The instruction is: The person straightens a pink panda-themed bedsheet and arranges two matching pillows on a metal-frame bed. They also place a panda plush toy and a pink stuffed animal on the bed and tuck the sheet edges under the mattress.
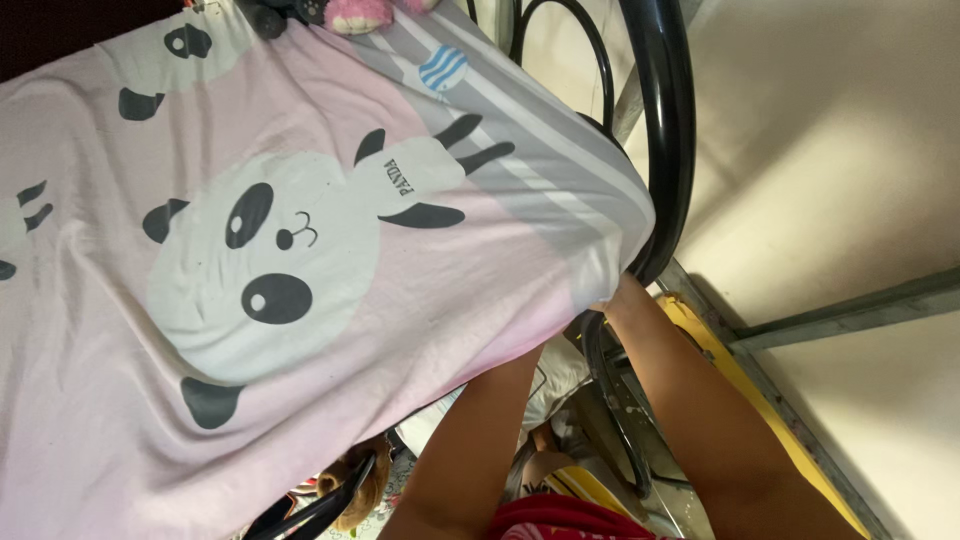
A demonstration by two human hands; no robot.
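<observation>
A pink bedsheet (330,300) printed with large white pandas and grey stripes lies stretched over a mattress and fills most of the view. My left forearm (480,430) reaches up to the sheet's lower edge, and the hand is hidden beneath the fabric. My right forearm (680,390) reaches to the sheet's corner (610,270) by the bed frame. That hand is also covered by the cloth, so its grip cannot be seen.
A black curved metal bed frame (665,130) stands right beside the sheet corner, against a cream wall (830,150). A pink plush toy (355,12) lies at the far end of the bed. A yellow object (720,360) and clutter sit under my arms.
</observation>
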